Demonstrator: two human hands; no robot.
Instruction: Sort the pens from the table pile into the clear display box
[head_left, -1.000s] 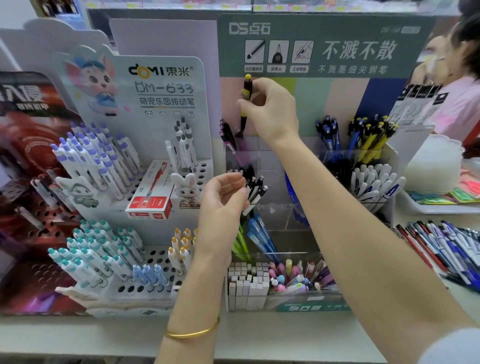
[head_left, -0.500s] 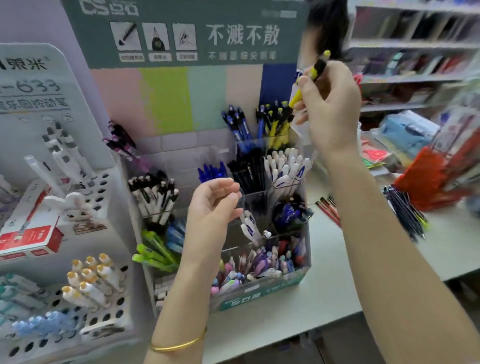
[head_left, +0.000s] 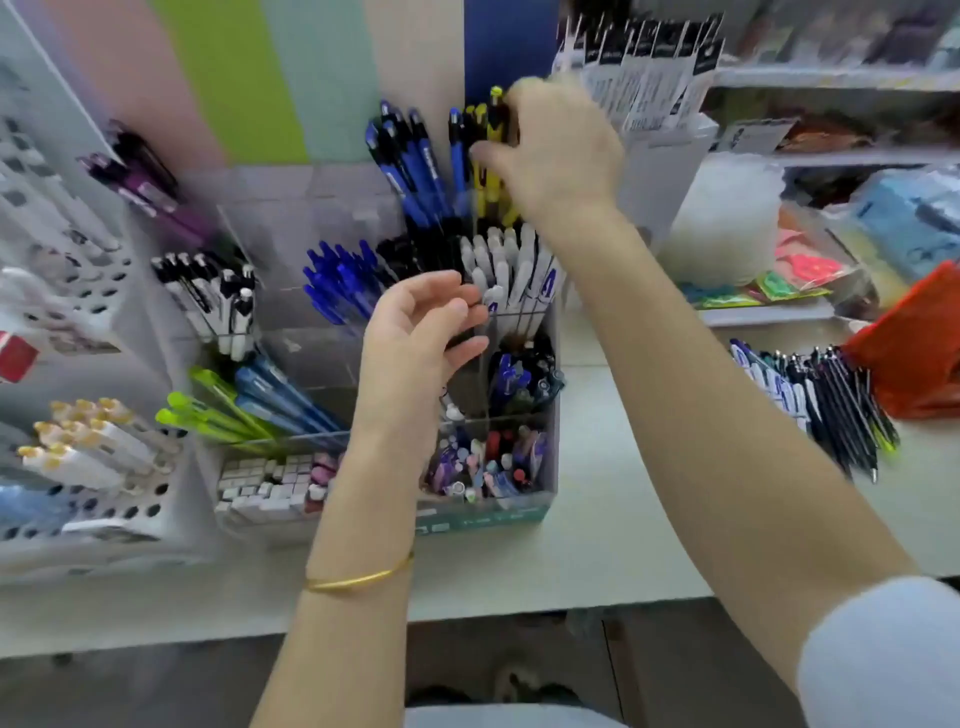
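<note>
One yellow pen (head_left: 495, 117) pinched in my right hand (head_left: 558, 150), at the back compartment of the clear display box (head_left: 550, 410). Left hand (head_left: 415, 338) loosely curled, empty, over its middle. Many pens (head_left: 815, 395) lie right of box on tabletop (head_left: 623, 519), unsorted.

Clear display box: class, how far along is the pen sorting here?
Done: the clear display box already has many compartments stocked. In hand: the right hand lowers a yellow-and-black pen among the yellow pens at the back right; the left hand hovers empty. Left: a pile of pens lies on the table.
</note>
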